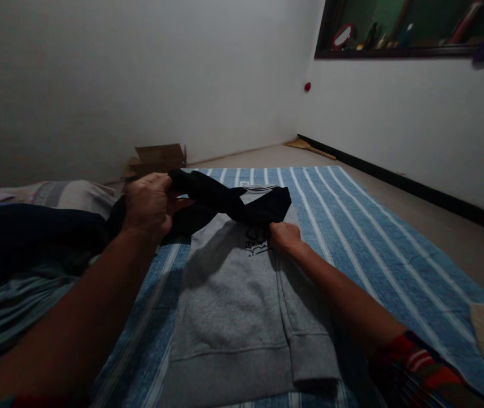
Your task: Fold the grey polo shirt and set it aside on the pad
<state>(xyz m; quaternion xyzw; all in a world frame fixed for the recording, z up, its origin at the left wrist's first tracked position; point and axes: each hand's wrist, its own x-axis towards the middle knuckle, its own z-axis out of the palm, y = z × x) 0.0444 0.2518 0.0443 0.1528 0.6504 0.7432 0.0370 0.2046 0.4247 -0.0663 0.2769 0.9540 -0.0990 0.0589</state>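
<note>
Grey fleece is lying flat, front up, in the middle of the blue striped sheet (373, 238): the grey sweatshirt (242, 306), hem toward the person and collar toward the far wall. The left hand (148, 207) is closing tight around a bunched black sleeve (220, 198), holding it lifted and drawn across the chest. The right hand (285, 236) is resting on the cloth where the black fabric ends; from where I stand I cannot tell whether its fingers are pinching the fabric or only pressing it down. The sleeve is looking twisted, so I would judge that laying it down like this could trap a rope-like lump in the garment. A hard pull from the left could also be dragging the body askew if the right hand is only resting. A small dark print (255, 245) is showing on the chest beside the right hand, too dim and blurred to read. A heap of dark clothes (21, 238) is lying at the left, a cardboard box (159, 158) beyond.
</note>
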